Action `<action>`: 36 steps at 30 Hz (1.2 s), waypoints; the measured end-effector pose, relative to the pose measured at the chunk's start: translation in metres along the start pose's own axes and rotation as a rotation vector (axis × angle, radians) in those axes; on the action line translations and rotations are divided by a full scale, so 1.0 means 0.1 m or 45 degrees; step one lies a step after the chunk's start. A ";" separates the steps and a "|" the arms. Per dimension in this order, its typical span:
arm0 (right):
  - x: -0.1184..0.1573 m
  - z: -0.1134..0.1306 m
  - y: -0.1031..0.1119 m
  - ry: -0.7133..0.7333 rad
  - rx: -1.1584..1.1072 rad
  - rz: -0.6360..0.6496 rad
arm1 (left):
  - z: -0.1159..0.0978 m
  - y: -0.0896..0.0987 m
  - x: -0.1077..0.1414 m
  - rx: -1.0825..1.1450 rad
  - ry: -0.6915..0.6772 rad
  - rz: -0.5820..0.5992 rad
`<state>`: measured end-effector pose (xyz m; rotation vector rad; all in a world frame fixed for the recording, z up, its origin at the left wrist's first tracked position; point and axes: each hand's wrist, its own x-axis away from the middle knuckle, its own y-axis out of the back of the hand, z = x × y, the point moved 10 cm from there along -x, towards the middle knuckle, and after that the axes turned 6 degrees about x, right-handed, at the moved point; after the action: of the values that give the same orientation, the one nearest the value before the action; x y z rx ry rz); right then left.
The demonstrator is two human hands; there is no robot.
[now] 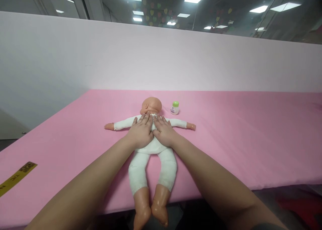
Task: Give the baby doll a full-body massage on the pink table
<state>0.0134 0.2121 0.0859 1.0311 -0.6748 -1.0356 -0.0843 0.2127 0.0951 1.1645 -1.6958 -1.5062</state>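
A baby doll (156, 149) with a white cloth body lies face down on the pink table cover, its head turned to the left and its arms spread sideways. Flat on the left part of its upper back rests my left hand (142, 131), fingers extended toward the doll's neck. My right hand (164, 131) lies flat beside it on the right part of the back, fingers also stretched out. The two hands are close together at the thumb-side and palm edges. Neither one holds anything. The doll's feet hang over the table's front edge.
Just right of the doll's head stands a small jar (174, 108) with a green lid. A yellow printed strip (17, 179) lies at the left on the pink cover (238, 132). Behind the table rises a white wall (161, 59) with dark glass above.
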 end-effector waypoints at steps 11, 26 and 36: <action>0.02 0.01 0.01 -0.001 -0.130 0.018 | -0.04 0.00 0.01 0.180 -0.081 0.013; 0.02 -0.04 0.03 -0.003 -0.193 -0.079 | -0.01 0.14 0.07 0.365 -0.051 -0.088; 0.15 -0.34 0.40 -0.226 -0.127 -0.446 | 0.88 0.36 0.22 0.515 0.540 -0.256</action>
<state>0.0620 0.2166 0.1094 0.9982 -0.5894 -1.4647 -0.1784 0.2331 0.1102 1.7674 -1.6574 -0.9421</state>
